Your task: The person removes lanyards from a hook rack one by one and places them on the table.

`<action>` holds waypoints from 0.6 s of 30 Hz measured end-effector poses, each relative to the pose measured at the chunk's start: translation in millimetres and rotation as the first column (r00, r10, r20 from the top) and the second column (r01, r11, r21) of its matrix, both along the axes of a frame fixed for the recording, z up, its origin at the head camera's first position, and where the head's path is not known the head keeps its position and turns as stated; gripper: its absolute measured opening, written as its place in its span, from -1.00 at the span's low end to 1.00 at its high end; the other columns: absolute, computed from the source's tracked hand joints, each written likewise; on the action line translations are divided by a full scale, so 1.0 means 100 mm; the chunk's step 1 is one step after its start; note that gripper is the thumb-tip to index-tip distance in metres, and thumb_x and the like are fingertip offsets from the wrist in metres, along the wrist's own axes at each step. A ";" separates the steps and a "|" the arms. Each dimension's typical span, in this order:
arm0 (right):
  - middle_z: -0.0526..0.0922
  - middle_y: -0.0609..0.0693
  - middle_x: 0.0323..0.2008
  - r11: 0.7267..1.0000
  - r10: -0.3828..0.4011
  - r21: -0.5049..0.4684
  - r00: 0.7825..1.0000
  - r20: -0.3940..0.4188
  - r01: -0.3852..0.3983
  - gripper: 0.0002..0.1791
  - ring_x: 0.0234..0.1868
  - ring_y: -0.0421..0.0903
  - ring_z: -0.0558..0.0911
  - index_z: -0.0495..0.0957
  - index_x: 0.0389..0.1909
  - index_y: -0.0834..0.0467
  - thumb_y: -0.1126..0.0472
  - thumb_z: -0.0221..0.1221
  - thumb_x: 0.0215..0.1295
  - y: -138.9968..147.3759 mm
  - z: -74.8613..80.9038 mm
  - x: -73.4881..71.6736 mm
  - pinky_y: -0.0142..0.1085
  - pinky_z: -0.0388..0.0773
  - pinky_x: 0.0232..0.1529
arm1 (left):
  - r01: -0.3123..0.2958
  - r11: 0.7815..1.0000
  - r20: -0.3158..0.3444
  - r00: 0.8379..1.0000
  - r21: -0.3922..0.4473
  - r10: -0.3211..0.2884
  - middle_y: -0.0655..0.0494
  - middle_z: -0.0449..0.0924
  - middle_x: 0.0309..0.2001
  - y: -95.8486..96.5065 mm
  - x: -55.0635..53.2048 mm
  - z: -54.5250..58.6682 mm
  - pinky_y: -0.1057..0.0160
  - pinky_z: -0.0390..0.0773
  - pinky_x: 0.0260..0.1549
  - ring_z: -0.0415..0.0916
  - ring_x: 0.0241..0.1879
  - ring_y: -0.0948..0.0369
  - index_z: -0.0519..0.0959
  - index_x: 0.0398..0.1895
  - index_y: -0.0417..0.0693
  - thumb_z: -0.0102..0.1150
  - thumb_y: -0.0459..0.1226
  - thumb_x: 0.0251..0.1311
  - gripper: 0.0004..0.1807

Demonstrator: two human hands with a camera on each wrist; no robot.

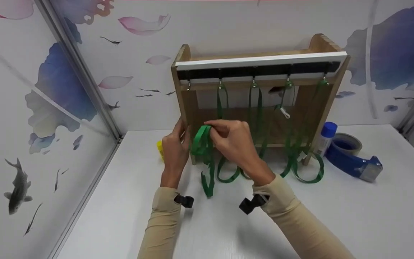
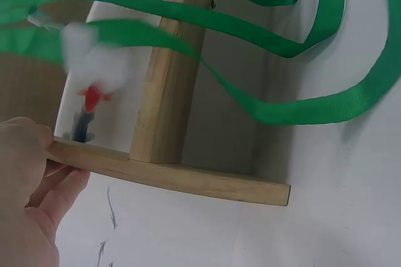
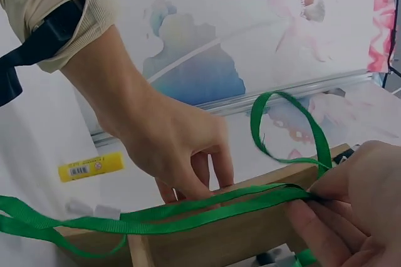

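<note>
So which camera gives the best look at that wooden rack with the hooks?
The head view: it shows the whole wooden rack, its white top rail, its row of hooks and the green straps hanging from them. The left wrist view shows only a foot and an upright post. The right wrist view shows just one wooden edge under the hands.

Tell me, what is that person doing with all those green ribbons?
A person stands at a white table with a wooden rack on it. Green woven straps hang from small hooks under the rack's top rail, four of them, while the leftmost hook is bare. The right hand pinches a folded green strap near the rack's left post. The left hand holds that post. A blue tape dispenser and a blue-capped bottle sit to the right.
</note>
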State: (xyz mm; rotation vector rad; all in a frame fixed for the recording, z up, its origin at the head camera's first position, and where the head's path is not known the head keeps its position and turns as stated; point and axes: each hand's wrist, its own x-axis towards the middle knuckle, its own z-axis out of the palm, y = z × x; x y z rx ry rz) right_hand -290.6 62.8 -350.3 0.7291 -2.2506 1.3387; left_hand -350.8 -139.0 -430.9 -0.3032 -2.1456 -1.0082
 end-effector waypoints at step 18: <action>0.89 0.02 -0.07 0.897 0.438 -0.149 0.784 0.439 -0.417 -0.69 -0.17 0.05 0.84 0.81 0.16 -0.04 0.25 0.19 0.58 0.41 -0.32 0.27 -0.13 0.85 0.01 | -0.031 1.000 -0.006 1.000 -0.004 0.031 -0.11 0.75 0.27 0.02 0.00 -0.03 0.13 0.83 0.00 0.79 0.16 -0.01 0.52 0.51 -0.13 0.23 -0.18 0.59 -0.48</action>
